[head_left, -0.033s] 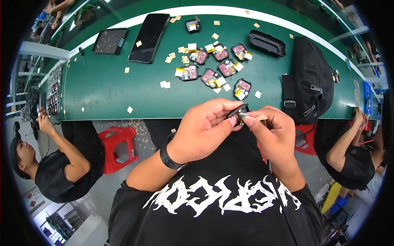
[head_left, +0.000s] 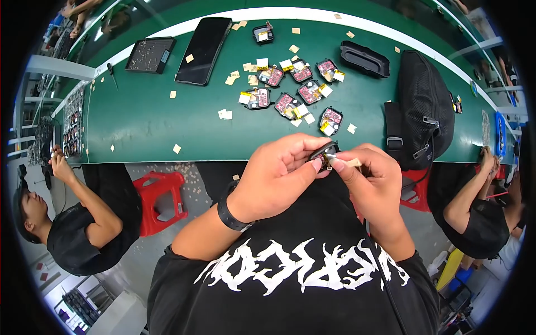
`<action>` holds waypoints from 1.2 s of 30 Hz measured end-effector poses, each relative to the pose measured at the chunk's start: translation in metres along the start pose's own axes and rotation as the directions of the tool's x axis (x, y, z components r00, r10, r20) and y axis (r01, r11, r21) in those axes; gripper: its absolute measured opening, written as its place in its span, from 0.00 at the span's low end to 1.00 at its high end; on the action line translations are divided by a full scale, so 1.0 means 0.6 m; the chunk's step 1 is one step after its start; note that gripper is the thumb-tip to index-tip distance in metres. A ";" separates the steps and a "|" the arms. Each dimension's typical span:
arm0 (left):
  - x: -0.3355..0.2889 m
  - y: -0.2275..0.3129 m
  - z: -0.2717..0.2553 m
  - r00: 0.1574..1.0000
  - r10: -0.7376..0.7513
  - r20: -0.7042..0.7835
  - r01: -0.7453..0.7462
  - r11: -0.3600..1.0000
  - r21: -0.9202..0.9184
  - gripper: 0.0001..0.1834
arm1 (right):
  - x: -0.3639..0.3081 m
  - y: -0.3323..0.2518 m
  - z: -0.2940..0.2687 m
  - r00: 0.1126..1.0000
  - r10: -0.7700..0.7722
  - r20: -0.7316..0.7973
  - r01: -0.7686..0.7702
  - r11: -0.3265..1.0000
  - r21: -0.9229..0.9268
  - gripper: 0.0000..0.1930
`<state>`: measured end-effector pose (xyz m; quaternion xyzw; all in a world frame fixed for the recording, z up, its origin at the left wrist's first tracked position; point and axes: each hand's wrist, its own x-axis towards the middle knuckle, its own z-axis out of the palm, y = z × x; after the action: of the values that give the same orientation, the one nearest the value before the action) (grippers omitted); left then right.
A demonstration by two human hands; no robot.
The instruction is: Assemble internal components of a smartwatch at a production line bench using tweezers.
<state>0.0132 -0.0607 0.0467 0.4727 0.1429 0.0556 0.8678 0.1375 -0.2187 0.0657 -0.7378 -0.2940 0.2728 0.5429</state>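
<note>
The left hand [head_left: 279, 176] has its grip closed on a small black rounded plastic casing [head_left: 324, 149], thumb in front and fingers behind, so much of the casing is covered. It is held tilted at the near edge of the green surface [head_left: 145, 123]. The right hand [head_left: 373, 174] meets it, its grip narrow, thumb and fingers pinching a small flat beige piece [head_left: 354, 162]. Where the fingertips meet, the casing's inside (a whitish bit shows there) is too small to make out.

Beyond the hands lie similar open black casings with pink insides and yellow-and-white parts [head_left: 310, 92], among scattered beige squares [head_left: 177, 149]. Farther out are a black glass-faced phone [head_left: 204, 51], a shallow black rectangular tray [head_left: 146, 54], an oblong black plastic tray [head_left: 364, 59] and a black mesh-fabric bag [head_left: 421, 106]. At right, a seated person [head_left: 466, 215] is partly cut off by the dark rim.
</note>
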 end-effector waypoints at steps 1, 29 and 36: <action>0.001 -0.001 -0.001 1.000 0.006 0.005 -0.006 1.000 -0.025 0.18 | 0.000 0.002 0.002 0.990 -0.141 -0.027 0.138 0.986 -0.092 0.05; -0.034 0.023 -0.035 0.998 -0.057 -0.030 0.046 0.956 -0.290 0.17 | 0.029 0.018 0.018 0.664 -0.674 0.324 0.714 0.444 -0.541 0.23; -0.046 0.042 -0.027 0.999 -0.004 -0.036 -0.003 0.981 -0.192 0.19 | 0.040 -0.010 0.016 0.678 -0.626 0.385 0.730 0.513 -0.452 0.23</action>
<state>-0.0169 -0.0402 0.0645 0.3854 0.1526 0.0774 0.9067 0.1461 -0.1934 0.0670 -0.6627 -0.6724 -0.0007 0.3297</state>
